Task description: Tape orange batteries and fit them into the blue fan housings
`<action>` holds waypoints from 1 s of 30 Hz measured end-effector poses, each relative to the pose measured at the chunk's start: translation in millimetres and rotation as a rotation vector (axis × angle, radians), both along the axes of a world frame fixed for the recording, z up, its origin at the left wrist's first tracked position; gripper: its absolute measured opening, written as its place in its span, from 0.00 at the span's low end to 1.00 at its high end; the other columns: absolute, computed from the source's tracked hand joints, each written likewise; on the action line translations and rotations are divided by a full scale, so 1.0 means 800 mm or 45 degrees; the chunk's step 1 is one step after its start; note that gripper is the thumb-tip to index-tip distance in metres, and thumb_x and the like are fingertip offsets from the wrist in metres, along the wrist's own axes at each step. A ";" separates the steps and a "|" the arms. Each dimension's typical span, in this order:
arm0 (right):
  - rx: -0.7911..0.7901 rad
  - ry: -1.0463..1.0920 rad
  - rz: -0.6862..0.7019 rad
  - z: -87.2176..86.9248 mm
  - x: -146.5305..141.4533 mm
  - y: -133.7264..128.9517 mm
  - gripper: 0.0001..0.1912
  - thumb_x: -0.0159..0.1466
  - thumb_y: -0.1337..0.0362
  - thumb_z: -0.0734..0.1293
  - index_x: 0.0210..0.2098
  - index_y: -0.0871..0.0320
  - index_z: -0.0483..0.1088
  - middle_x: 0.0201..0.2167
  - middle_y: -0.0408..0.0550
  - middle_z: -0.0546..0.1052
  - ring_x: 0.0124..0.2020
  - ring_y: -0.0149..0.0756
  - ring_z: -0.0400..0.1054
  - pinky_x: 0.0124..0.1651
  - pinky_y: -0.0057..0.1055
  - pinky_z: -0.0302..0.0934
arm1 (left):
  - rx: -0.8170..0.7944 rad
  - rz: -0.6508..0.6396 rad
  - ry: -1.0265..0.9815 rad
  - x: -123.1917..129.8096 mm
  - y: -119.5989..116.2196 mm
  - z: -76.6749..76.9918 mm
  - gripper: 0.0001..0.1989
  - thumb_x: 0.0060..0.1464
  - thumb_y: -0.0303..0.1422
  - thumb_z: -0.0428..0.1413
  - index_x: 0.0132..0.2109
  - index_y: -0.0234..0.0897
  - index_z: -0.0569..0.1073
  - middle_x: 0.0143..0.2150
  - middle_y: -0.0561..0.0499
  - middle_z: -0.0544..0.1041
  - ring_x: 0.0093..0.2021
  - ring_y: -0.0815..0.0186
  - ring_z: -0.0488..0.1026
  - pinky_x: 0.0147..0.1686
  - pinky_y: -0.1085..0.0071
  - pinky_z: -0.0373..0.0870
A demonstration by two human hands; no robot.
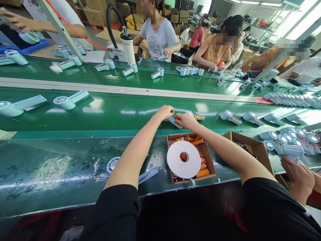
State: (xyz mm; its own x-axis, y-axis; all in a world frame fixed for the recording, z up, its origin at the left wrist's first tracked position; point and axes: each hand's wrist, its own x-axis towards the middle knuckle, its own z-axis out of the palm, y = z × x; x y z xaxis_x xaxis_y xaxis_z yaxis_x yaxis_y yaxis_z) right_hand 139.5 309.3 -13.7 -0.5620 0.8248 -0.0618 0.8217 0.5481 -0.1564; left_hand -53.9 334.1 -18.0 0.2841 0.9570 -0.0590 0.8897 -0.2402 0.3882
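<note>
Pale-blue plastic handle, long and trough-shaped (175, 123), lay slanted on the shiny green conveyor belt (120, 115), toward the belt's near edge, between both hands. Left hand (165, 113): thumb and fingers pinched together on a small red piece (172, 110), too small to identify. Right hand (187, 121): fingers curled, nearly closed, tips touching an orange piece (177, 119) at the handle; couldn't tell if gripped or just pressed. Just right of that hand, a similar handle with an orange strip (199, 117) sat on the belt. Worktop, near edge: shallow brown cardboard box (211, 164) holding orange-wrapped cylinders (202, 173), flat white tape roll (184, 171) on top, loose tape end over the worktop's near edge. Left of the box, another pale-blue handle (149, 175) lay partly behind the left forearm. Toward the worktop's right end: second cardboard box (262, 152), small dark parts inside; beyond it, a co-worker's hand (298, 175) at a pale-blue round-headed unit (293, 150).
</note>
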 end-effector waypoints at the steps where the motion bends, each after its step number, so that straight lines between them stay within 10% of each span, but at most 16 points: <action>1: -0.006 0.014 -0.004 0.000 0.008 -0.003 0.16 0.73 0.55 0.66 0.55 0.54 0.76 0.43 0.49 0.85 0.44 0.42 0.78 0.45 0.31 0.65 | 0.001 0.013 -0.011 0.001 0.000 -0.001 0.09 0.56 0.30 0.56 0.40 0.39 0.81 0.40 0.47 0.84 0.41 0.62 0.77 0.40 0.72 0.69; 6: -0.067 0.002 0.034 -0.004 0.030 -0.009 0.16 0.76 0.62 0.60 0.59 0.55 0.72 0.47 0.47 0.84 0.45 0.35 0.78 0.48 0.28 0.66 | -0.028 0.057 -0.047 0.012 0.003 -0.005 0.08 0.56 0.30 0.57 0.40 0.39 0.81 0.38 0.46 0.83 0.40 0.61 0.77 0.41 0.70 0.69; 14: -0.131 -0.272 0.040 -0.007 -0.012 0.003 0.23 0.73 0.50 0.65 0.61 0.55 0.73 0.49 0.62 0.82 0.51 0.56 0.77 0.50 0.42 0.68 | -0.028 0.086 -0.050 0.027 0.007 -0.013 0.10 0.57 0.29 0.57 0.43 0.39 0.82 0.43 0.45 0.84 0.44 0.59 0.77 0.46 0.68 0.70; 21: -0.173 -0.309 0.019 0.054 -0.022 0.004 0.17 0.69 0.55 0.70 0.53 0.55 0.80 0.51 0.59 0.83 0.54 0.53 0.77 0.56 0.43 0.69 | 0.006 0.154 0.000 0.040 -0.009 0.021 0.09 0.60 0.29 0.56 0.44 0.40 0.81 0.43 0.44 0.83 0.47 0.57 0.78 0.49 0.66 0.72; 25: 0.043 0.137 -0.062 0.099 0.038 -0.059 0.22 0.77 0.57 0.56 0.63 0.54 0.73 0.61 0.53 0.78 0.60 0.43 0.74 0.63 0.39 0.66 | 0.186 0.163 -0.008 0.044 -0.077 0.048 0.19 0.64 0.33 0.55 0.60 0.37 0.74 0.58 0.38 0.78 0.63 0.53 0.71 0.61 0.60 0.67; 30: -0.020 1.037 -0.130 0.082 0.153 -0.207 0.17 0.73 0.53 0.65 0.47 0.54 0.82 0.44 0.49 0.85 0.45 0.42 0.80 0.53 0.38 0.74 | 0.081 -0.726 -0.071 0.037 -0.232 0.058 0.24 0.57 0.47 0.64 0.58 0.47 0.77 0.65 0.45 0.75 0.66 0.54 0.70 0.66 0.60 0.65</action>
